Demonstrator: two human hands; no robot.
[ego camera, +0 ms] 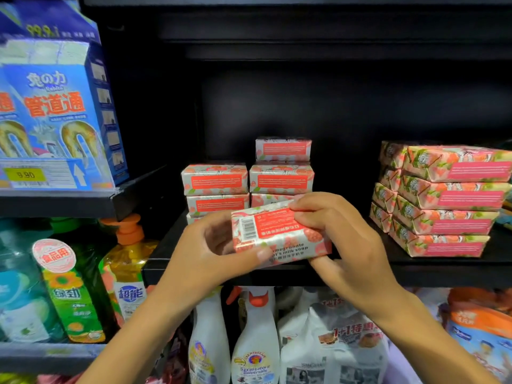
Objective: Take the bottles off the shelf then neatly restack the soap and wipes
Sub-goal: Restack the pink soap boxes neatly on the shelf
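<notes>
**One soap bar in both hands, ready for the middle stack**

I see both hands clamped on one soap bar (279, 236), a pomegranate goat's milk soap. It is held in the centre of the frame, just in front of the black shelf (443, 270). The left hand (210, 245) grips the barcode end with the thumb across the front face. The right hand (340, 234) has its fingers curled over the other end and the thumb below. The bar is tilted, with the red label up, and I think it touches no stack.

No bottle stands on this shelf, so I judge that restacking is the step in hand. Behind the bar is the middle stack (249, 184) of the same soap. It has two columns, and the one toward the right of the frame is higher by one bar. To do it well, I would turn the bar level, with the red label to the front like the others. Then I would lay it on the lower column with the edges flush, and let go only when it sits flat.

For room, the dark space above the stack is open. The gap to the larger soap pile (443, 200) at the right of the frame is wide. The front edge of the shelf is just under the hands, and the spray bottles (255, 342) below it should not be knocked.
</notes>
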